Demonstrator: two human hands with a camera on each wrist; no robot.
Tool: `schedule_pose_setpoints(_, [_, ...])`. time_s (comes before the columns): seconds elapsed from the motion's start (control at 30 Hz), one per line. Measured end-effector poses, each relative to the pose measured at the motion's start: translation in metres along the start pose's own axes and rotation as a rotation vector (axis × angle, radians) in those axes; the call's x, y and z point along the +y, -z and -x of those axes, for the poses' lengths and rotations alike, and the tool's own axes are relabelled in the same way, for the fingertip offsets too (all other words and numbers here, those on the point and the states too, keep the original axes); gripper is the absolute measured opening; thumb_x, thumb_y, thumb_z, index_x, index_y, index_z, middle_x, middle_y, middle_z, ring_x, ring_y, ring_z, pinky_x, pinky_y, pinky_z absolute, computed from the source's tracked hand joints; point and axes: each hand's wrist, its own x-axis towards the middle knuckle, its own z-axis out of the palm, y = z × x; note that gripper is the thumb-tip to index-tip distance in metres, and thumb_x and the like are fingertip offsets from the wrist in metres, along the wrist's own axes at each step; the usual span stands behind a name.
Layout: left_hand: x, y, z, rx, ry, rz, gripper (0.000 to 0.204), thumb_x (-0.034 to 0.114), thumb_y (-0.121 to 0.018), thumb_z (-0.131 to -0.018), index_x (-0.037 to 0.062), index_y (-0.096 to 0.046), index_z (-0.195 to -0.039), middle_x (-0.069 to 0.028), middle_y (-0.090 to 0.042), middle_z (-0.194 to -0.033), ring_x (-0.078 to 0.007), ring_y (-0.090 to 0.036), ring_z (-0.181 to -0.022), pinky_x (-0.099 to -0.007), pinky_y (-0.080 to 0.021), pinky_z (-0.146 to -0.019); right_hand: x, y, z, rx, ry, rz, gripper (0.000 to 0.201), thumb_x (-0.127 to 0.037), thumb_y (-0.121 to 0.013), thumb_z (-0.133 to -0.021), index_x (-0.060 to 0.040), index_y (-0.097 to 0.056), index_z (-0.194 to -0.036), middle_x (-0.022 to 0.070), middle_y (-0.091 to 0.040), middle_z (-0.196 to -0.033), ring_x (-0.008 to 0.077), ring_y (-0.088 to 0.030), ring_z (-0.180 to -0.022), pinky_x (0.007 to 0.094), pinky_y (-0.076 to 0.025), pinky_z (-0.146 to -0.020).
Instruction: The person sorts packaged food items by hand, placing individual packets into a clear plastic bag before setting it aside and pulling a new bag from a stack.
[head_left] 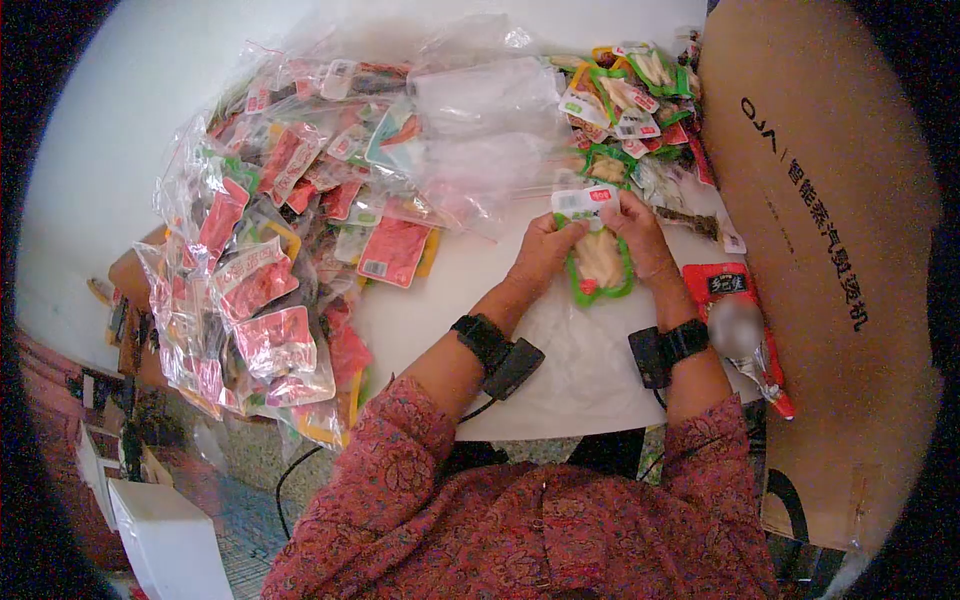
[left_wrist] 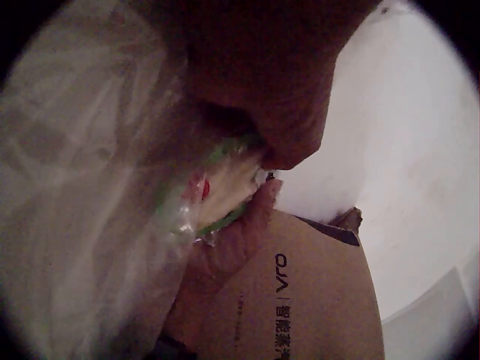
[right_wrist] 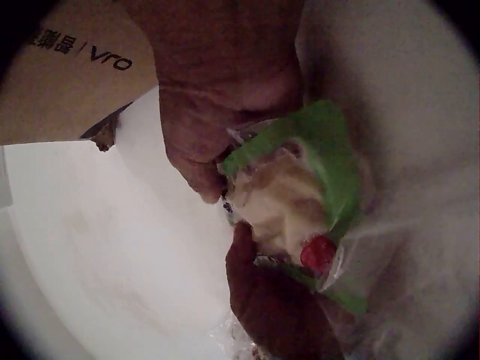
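Note:
A green-edged clear food packet (head_left: 600,262) with pale contents and a red spot is pinched at its white top by both hands in the head view. The left hand (head_left: 545,250) grips its left side, the right hand (head_left: 637,235) its right side, thumbs on the front. In the left wrist view the packet (left_wrist: 229,187) lies between the left hand (left_wrist: 262,82) and the right hand (left_wrist: 232,251). In the right wrist view the packet (right_wrist: 281,199) shows its red piece, with the right hand (right_wrist: 225,90) above and the left hand (right_wrist: 281,307) below. Fingers behind the packet are hidden.
Bagged red packets (head_left: 275,340) pile up on the left of the white table (head_left: 420,345). Clear plastic bags (head_left: 485,100) lie at the back, more packets (head_left: 635,95) at the back right. A red pouch (head_left: 735,320) rests beside a large cardboard box (head_left: 830,250).

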Motion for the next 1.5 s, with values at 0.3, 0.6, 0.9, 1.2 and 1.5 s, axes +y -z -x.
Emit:
schedule_pose_setpoints(0.3, [-0.003, 0.000, -0.001, 0.009, -0.004, 0.012, 0.015, 0.012, -0.053, -0.078, 0.0008, -0.058, -0.086, -0.0016, -0.059, -0.076, -0.0092, -0.054, -0.066, -0.0236, -0.044, -0.062, -0.004, -0.005, 0.003, -0.010, 0.001, -0.082, 0.027, -0.018, -0.053, -0.080, -0.0031, -0.053, -0.101, 0.0035, -0.057, -0.093, 0.0119, -0.051, -0.084, 0.0252, -0.041, -0.075])
schedule_pose_setpoints(0.6, [-0.004, 0.001, -0.003, 0.003, 0.011, 0.076, 0.020, 0.016, -0.048, -0.080, 0.0008, -0.058, -0.088, -0.0021, -0.059, -0.078, -0.0089, -0.054, -0.067, -0.0224, -0.043, -0.063, 0.008, 0.002, -0.004, 0.071, -0.022, -0.141, 0.030, -0.026, -0.051, -0.082, -0.0010, -0.055, -0.098, 0.0030, -0.057, -0.087, 0.0110, -0.051, -0.081, 0.0231, -0.041, -0.073])
schedule_pose_setpoints(0.9, [-0.002, 0.003, -0.001, -0.062, 0.002, 0.065, 0.019, 0.016, -0.051, -0.080, 0.0016, -0.058, -0.090, -0.0028, -0.060, -0.082, -0.0100, -0.055, -0.072, -0.0236, -0.044, -0.068, 0.001, -0.002, -0.002, 0.055, 0.020, -0.285, 0.026, -0.024, -0.049, -0.082, -0.0024, -0.057, -0.095, 0.0019, -0.057, -0.086, 0.0103, -0.051, -0.079, 0.0231, -0.041, -0.071])
schedule_pose_setpoints(1.2, [0.004, -0.003, 0.004, -0.214, 0.025, -0.047, 0.025, 0.010, -0.056, -0.078, 0.0021, -0.053, -0.101, -0.0034, -0.059, -0.092, -0.0121, -0.056, -0.082, -0.0264, -0.043, -0.077, -0.006, -0.003, 0.002, 0.124, 0.054, -0.221, 0.025, -0.025, -0.050, -0.083, -0.0043, -0.058, -0.094, 0.0019, -0.057, -0.087, 0.0112, -0.052, -0.080, 0.0240, -0.041, -0.072])
schedule_pose_setpoints(1.5, [0.018, -0.002, 0.009, -0.253, 0.165, 0.209, 0.033, 0.017, -0.054, -0.080, 0.0006, -0.047, -0.107, -0.0083, -0.057, -0.097, -0.0178, -0.057, -0.084, -0.0303, -0.046, -0.076, -0.008, 0.004, -0.001, -0.097, -0.123, -0.785, 0.034, -0.030, -0.044, -0.085, -0.0045, -0.051, -0.106, 0.0055, -0.057, -0.096, 0.0174, -0.054, -0.088, 0.0296, -0.043, -0.078])
